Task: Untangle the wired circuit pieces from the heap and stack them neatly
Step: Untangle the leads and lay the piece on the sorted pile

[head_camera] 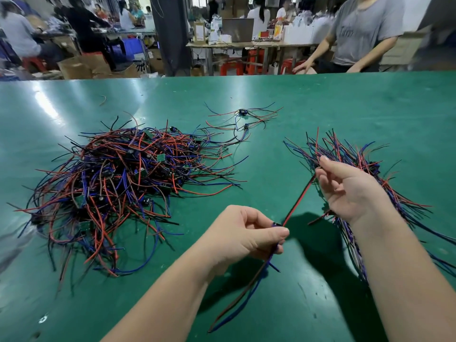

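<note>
A big tangled heap point(123, 183) of red, blue and black wires with small green circuit boards lies on the left of the green table point(271, 119). A sorted stack of wired pieces point(350, 154) lies at the right, partly hidden by my right arm. My left hand point(244, 233) pinches one wired circuit piece point(299, 198) at its small board, above the table's front middle. Its red and black wires stretch up to my right hand point(345, 183), which pinches their far end. More of its wires, blue and dark, hang down below my left hand.
Two or three loose wired pieces point(243, 119) lie at the back middle of the table. A stray bit of wire point(103, 99) lies at the back left. A person in a grey shirt point(360, 33) stands beyond the far edge at the right.
</note>
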